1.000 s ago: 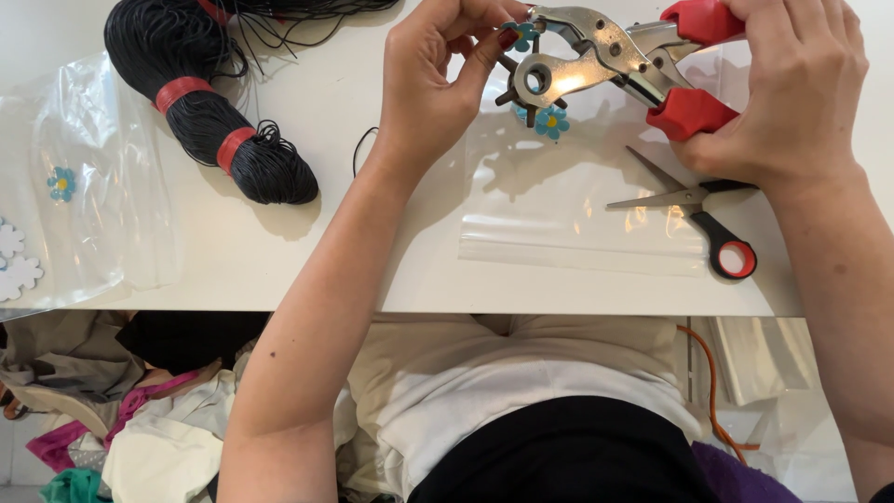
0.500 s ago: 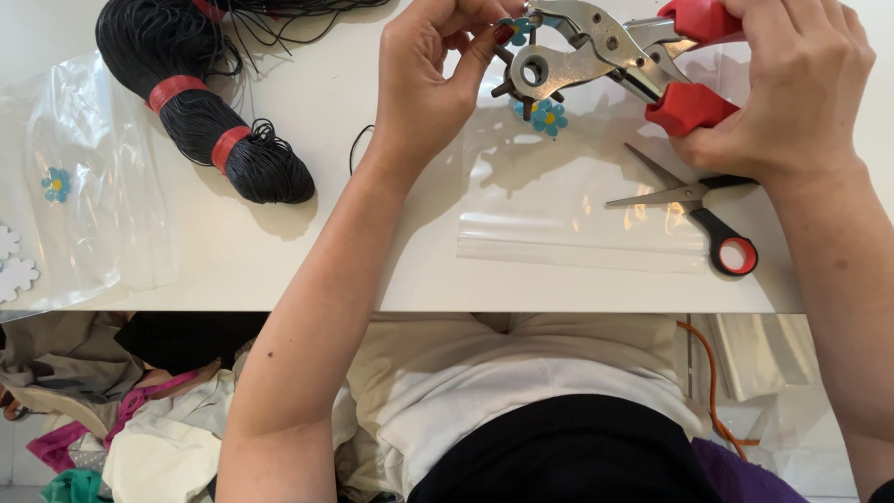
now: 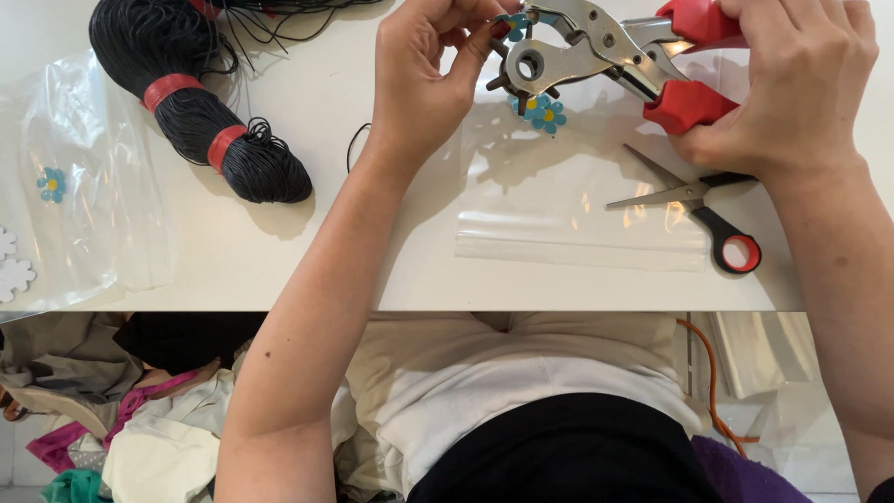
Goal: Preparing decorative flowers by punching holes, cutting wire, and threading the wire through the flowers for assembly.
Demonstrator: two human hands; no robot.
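Shifted slightly up and left since 1 second ago: the punch pliers [image 3: 596,47], the small blue flower [image 3: 515,25] at their nose, and the black cord hank [image 3: 200,121] in view, with more of the flowers beneath the tool now uncovered. Right hand [image 3: 792,88] wrapped closed around the 2 red handles, drawn near each other; whether fully squeezed cannot be told. Left hand [image 3: 424,79] pinched shut on the blue flower, thumb and fingers holding it between punch tube and anvil, up at the top edge of the view, above the white table [image 3: 307,251].

For a clean hole, probably best:
- centre the flower's middle under the chosen tube before squeezing;
- keep fingertips [image 3: 500,32] back from the punch wheel [image 3: 529,67];
- hold the flower flat against the anvil, not tilted;
- squeeze in 1 firm stroke, not several half presses.

Lying on the table: 2 more blue flowers [image 3: 543,111] on a clear zip bag [image 3: 577,205], just below the wheel; scissors [image 3: 694,210] with black and red handles, blades apart, near the right wrist. At left, another clear bag [image 3: 93,196] with 1 blue flower [image 3: 50,183] and white flower shapes [image 3: 14,270] at the frame edge.
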